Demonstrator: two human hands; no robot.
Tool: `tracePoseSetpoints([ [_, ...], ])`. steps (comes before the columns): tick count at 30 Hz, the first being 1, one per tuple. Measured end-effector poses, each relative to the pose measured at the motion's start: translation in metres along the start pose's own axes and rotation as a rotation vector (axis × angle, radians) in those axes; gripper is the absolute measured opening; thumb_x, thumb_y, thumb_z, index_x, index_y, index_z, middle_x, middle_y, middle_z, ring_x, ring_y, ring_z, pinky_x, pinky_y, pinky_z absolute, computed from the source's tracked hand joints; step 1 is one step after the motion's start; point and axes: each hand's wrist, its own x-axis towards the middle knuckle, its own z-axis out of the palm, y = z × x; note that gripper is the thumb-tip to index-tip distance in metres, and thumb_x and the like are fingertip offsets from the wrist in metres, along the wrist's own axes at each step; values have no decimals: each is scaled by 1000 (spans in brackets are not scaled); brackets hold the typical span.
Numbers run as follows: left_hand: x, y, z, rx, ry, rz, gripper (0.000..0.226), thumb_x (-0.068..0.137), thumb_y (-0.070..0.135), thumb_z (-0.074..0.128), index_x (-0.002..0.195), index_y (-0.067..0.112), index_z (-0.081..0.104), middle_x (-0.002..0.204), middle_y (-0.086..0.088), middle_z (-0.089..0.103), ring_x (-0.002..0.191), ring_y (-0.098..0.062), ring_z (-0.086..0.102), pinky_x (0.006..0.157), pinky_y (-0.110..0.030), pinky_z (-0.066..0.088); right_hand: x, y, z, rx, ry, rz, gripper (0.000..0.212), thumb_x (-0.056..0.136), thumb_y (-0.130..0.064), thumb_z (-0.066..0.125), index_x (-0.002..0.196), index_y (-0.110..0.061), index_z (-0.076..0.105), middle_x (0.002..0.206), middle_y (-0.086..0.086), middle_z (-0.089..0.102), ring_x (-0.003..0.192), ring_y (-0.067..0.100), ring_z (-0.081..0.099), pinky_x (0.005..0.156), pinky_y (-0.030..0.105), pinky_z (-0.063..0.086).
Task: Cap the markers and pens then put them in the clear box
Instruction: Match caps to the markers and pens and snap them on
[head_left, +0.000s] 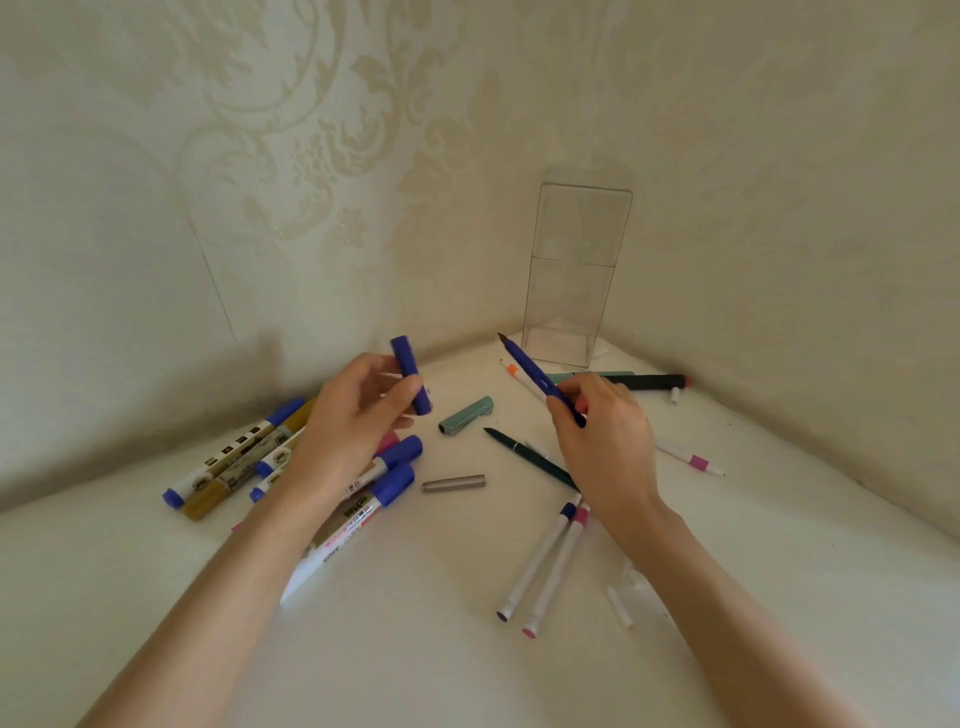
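Observation:
My left hand (358, 410) holds a dark blue cap (410, 374) upright above the table. My right hand (605, 431) grips an uncapped blue pen (530, 369), its brown tip pointing up and left toward the cap; cap and tip are apart. The tall clear box (571, 275) stands empty in the corner, behind the pen. Loose on the white table lie a teal cap (466, 415), a grey cap (453, 483), a dark green uncapped pen (524, 457) and several blue-capped markers (395, 452) under my left wrist.
Two white thin markers (545, 561) lie near my right forearm, a pink-banded one (688, 457) to the right, a black pen (649, 382) and an orange-tipped pen (517, 376) by the box. Small clear caps (623, 603) sit at front right. Patterned walls close in the corner.

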Motion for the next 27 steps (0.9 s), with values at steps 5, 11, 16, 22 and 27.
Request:
tracePoseSetpoints([
  [5,-7,-3,-15,-678,-34,-101,21,92,5,43,108,15,54,85,-7,74,89,-22,70,85,-33,56,-4,-10,-4,224,-10,-39,9,86,-13,63,95,-14,64,85,-7,59,73,5,45,63,7,36],
  [11,-5,-4,-14,-754,-26,-123,25,92,5,45,115,11,52,86,-7,73,89,-21,70,86,-33,55,-12,-15,-9,281,-22,-102,15,86,-14,64,101,-16,64,90,-8,60,79,-8,46,68,1,36],
  [16,-10,-7,-17,-38,-25,122,31,89,14,56,110,36,60,112,2,61,99,-4,61,71,-14,51,-10,-12,-16,257,56,-260,17,83,-10,66,100,-14,67,87,-11,57,78,0,41,74,5,36],
  [22,-11,-6,-18,54,-94,177,32,90,10,55,116,28,58,107,6,59,91,6,57,71,-12,50,-7,-6,-16,235,70,-361,15,82,-12,65,97,-11,69,86,-7,61,77,7,41,73,15,38],
  [27,-11,-6,-17,-36,-59,129,21,88,11,58,98,29,56,96,10,59,80,6,58,66,-13,52,-5,-4,-13,193,32,-406,15,81,-10,66,96,-9,69,87,2,67,78,7,41,71,25,41],
])
